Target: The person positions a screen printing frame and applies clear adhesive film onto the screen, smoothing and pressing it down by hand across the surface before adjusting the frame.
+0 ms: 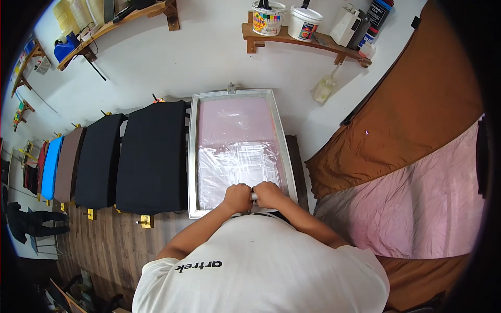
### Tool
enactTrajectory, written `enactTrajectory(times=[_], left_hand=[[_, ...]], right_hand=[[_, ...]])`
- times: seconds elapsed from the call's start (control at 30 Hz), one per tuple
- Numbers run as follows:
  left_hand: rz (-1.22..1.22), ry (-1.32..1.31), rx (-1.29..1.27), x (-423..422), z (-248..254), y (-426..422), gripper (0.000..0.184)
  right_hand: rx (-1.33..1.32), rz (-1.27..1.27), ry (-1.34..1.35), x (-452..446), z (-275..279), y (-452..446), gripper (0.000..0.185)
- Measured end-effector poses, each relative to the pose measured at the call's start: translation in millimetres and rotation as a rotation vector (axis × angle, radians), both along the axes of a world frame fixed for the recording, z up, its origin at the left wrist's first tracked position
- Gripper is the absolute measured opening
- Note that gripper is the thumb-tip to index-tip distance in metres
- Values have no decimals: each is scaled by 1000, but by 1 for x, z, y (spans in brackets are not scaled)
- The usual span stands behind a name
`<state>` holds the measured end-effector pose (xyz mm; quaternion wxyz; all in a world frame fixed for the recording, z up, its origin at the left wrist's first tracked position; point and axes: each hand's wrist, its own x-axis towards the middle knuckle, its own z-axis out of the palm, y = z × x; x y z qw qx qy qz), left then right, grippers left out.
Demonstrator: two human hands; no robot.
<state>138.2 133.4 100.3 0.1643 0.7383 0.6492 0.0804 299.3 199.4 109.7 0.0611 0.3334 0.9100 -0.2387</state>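
Both my fists are closed side by side over the near end of a metal-rimmed printing screen (193,151). My left hand (238,198) and my right hand (269,195) grip a squeegee (254,196); only a short grey piece of its handle shows between them, and the rest is hidden. The screen's mesh (235,117) looks pinkish in its far half. Its near half carries a shiny, wrinkled clear plastic film (240,161) with pale rectangular shapes under it. At its far end the screen meets a metal clamp (232,88).
Left of the screen runs a row of boards with black shirts (151,156), a brown one (70,164) and a blue one (51,167). A wall shelf (287,37) holds buckets and bottles. Brown and pink cloths (396,208) hang at right. Another person (34,221) stands far left.
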Motion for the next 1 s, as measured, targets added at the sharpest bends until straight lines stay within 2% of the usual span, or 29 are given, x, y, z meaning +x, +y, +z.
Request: enactTrajectory(times=[0.07,0.1,0.17,0.27,0.4,0.67,0.73,0.83,0.9,1.0], left_hand=[[-9,-28,-290,-3,17,10,21],[-1,-23,-289,-5,17,19,23],[45,-10,-249,-13,16,42,23],[135,-9,47,-27,-5,80,17],[111,46,-47,-25,3,88,16],[-6,22,-189,-2,3,12,22],[-15,17,-193,-4,3,11,26],[-17,-17,-373,-7,26,25,24],[15,0,-306,-11,28,42,24],[80,-44,60,-19,1,58,19]], right_hand=[[-40,42,-14,-3,6,14,21],[-86,91,-31,-4,10,22,22],[-5,86,54,-12,-4,50,24],[108,-15,120,-32,-10,88,20],[176,15,118,-36,-18,92,17],[6,61,-3,-4,-8,13,23],[-35,55,3,-1,-1,8,26],[-79,90,18,-6,5,27,27],[-41,53,29,-11,11,44,27],[103,-28,145,-20,5,59,19]])
